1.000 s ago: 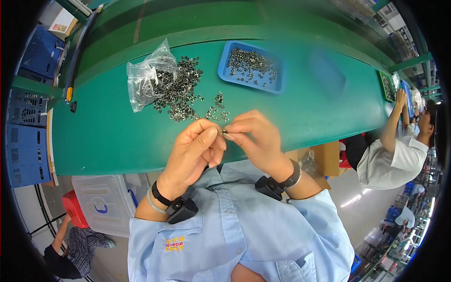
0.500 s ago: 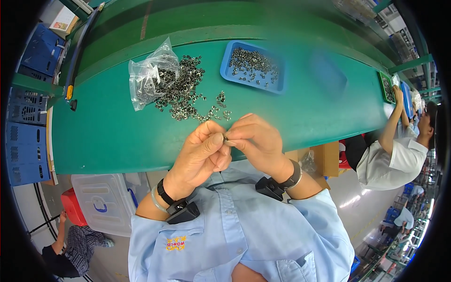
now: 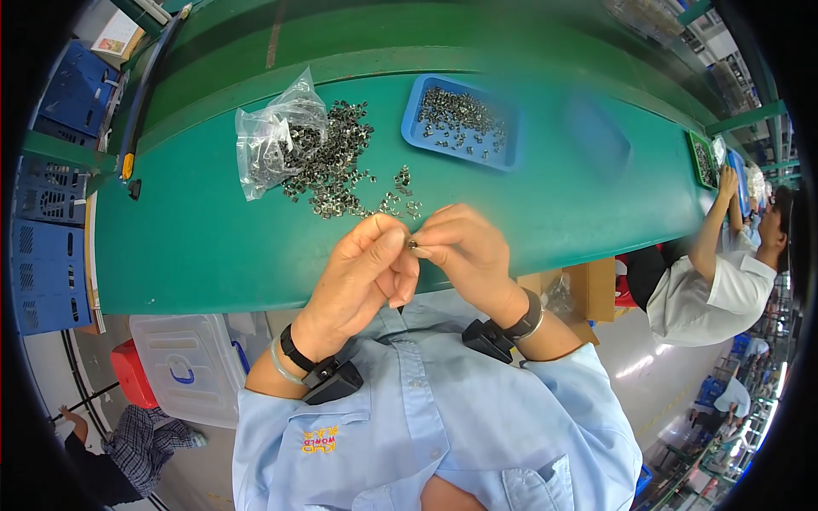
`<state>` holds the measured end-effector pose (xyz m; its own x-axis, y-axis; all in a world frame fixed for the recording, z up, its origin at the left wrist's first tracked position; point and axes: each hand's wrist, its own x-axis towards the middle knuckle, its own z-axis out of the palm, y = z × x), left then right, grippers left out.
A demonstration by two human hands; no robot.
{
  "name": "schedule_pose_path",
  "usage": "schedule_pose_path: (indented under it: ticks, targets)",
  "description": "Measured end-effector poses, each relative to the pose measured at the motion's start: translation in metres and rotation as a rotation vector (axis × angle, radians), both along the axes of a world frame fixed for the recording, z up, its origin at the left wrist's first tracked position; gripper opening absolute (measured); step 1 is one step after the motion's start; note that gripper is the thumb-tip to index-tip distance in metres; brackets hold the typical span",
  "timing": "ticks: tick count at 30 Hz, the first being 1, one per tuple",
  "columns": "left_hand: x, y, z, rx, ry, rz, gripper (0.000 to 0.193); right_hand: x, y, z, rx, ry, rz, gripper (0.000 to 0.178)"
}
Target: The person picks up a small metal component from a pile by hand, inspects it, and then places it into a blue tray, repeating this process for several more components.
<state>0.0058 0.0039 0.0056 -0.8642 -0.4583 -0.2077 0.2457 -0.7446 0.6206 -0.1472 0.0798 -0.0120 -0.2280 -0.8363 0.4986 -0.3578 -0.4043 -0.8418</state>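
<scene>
So both hands are near the middle of the frame, fingertips close together over the near edge of the green table. The right hand has a tiny dark metal part pinched between thumb and fingers. The left hand is right beside it, thumb and fingers curled in (can't tell if it's actually gripping the part too, the fingers hide too much).

Just above the hands, a few loose clips trail off a big heap of metal pieces at upper left of centre. A clear plastic bag lies against the heap's left side, with some pieces inside. Upper centre, there's a blue tray with more small metal bits scattered in it.
</scene>
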Motion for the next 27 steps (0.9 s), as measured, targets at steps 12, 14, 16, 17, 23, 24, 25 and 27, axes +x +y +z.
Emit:
schedule_pose_path:
  ticks: [12,14,16,17,23,24,25,27]
  targets:
    - [-0.002,-0.002,0.007,-0.107,-0.124,-0.008,0.018,-0.002,0.001,-0.001,-0.013,0.135,-0.036,0.014]
    - [-0.002,-0.001,0.005,-0.116,-0.128,0.003,0.017,-0.002,0.001,-0.003,-0.017,0.177,-0.053,0.015]
    - [-0.001,-0.001,0.002,-0.132,-0.134,0.028,0.015,-0.001,0.002,-0.005,-0.017,0.209,-0.075,0.016]
    - [-0.001,0.0,0.0,-0.132,-0.134,0.026,0.015,0.0,0.003,-0.006,-0.017,0.226,-0.086,0.016]
    - [-0.007,0.003,-0.005,-0.096,-0.167,0.047,0.016,-0.002,0.002,-0.009,0.015,0.245,-0.114,0.015]
    - [-0.007,0.004,-0.005,-0.069,-0.174,0.046,0.016,-0.006,0.0,-0.007,0.009,0.281,-0.116,0.015]
    - [-0.008,0.002,-0.004,-0.066,-0.174,0.046,0.016,-0.011,-0.003,-0.006,0.005,0.317,-0.118,0.015]
    - [-0.007,-0.005,0.0,-0.061,-0.161,0.088,0.016,-0.031,-0.015,0.009,-0.016,0.353,-0.18,0.013]
